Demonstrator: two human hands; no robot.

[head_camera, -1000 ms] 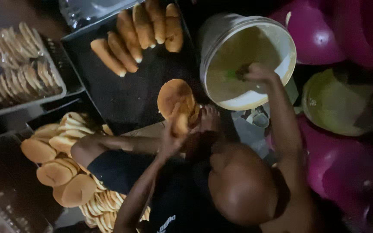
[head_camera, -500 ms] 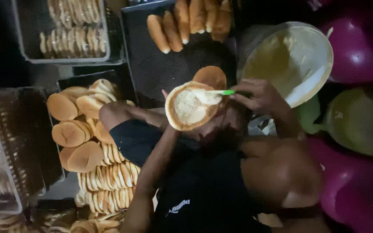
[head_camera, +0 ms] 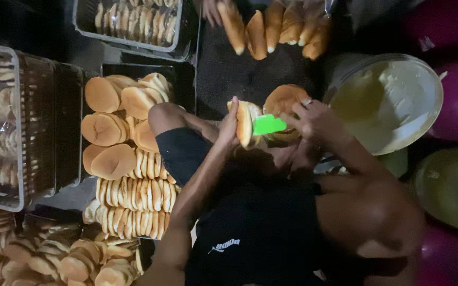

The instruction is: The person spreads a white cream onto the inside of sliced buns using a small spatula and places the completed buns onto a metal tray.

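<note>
Between the two hands, just left of the white bucket of pale cream, a split bun stands on edge. Left hand grasps this bun, fingers curled along its cut side. Right hand is clenched on a green spatula, whose blade lies against the bun's right face, and a second bun half sits against the same hand. Beyond them, long rolls lie in a row on a dark tray. To the left, round buns are heaped above sliced ones standing in rows, beside a wire crate.
</note>
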